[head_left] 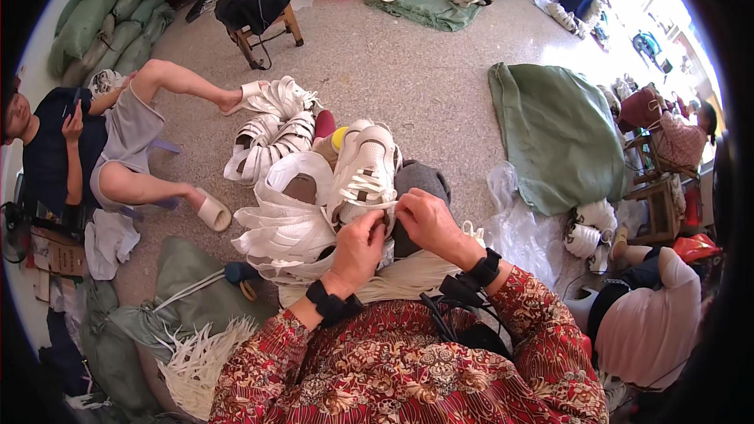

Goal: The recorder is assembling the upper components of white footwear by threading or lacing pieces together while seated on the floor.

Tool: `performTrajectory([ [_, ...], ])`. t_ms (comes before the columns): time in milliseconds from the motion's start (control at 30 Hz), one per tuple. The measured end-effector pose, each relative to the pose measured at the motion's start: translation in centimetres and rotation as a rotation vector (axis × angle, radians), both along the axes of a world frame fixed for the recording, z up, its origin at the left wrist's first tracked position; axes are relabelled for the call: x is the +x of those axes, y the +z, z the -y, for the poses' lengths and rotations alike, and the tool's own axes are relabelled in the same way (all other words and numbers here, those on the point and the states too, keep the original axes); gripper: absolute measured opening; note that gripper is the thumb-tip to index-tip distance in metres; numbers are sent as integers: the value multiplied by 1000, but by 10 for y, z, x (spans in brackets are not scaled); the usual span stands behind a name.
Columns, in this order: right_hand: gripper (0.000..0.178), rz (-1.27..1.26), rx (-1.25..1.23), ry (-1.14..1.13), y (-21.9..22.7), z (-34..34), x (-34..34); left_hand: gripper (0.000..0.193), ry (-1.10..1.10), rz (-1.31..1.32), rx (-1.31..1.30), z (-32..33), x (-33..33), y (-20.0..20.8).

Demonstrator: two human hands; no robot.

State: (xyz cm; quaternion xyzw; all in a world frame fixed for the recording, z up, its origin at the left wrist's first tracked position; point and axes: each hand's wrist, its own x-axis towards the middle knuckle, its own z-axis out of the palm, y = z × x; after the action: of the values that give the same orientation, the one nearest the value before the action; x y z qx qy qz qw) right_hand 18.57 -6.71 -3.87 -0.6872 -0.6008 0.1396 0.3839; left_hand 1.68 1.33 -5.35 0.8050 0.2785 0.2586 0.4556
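Note:
A white lace-up sneaker point(366, 166) stands in front of me, toe pointing away, with pale lacing across its front. Both my hands are at its near end. My left hand point(357, 253) is closed in a pinch beside the opening. Close by on the right, my right hand point(430, 224) pinches too, and a short piece of white shoelace point(388, 205) shows between the two. Their fingertips partly hide what they grip. Against the sneaker's left side lie nested white shoe uppers point(287, 216). A thick bundle of cream laces point(404, 284) lies across my lap.
More white uppers point(271, 137) sit on the floor beyond. At left, a seated person point(67, 137) stretches a leg toward them. Green cloth point(558, 133) and clear plastic point(522, 224) lie at right, near another person point(648, 314). Loose laces point(200, 361) hang at lower left.

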Motion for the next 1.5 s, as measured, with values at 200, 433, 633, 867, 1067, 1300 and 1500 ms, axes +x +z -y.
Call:
performTrajectory([
  [200,6,-27,-37,-13,-1,-2,-7,15,11,37,-343,-5,3,-4],
  [433,7,49,27,20,4,6,-6,15,21,48,-358,-8,6,-3],
  [633,8,-80,77,7,-3,3,-15,17,-63,0,-115,-17,7,-8],
  [867,17,66,118,28,-15,6,-15,8,-103,-182,320,-23,-13,28],
  [1067,23,-130,63,8,6,1,-23,9,-71,-367,310,-29,-70,38],
  [1300,16,404,201,43,18,-28,-22,9,-70,-269,296,-19,-57,33],
  [1500,16,487,98,59,1,-18,-7,7,-34,-262,297,-20,-61,37],
])
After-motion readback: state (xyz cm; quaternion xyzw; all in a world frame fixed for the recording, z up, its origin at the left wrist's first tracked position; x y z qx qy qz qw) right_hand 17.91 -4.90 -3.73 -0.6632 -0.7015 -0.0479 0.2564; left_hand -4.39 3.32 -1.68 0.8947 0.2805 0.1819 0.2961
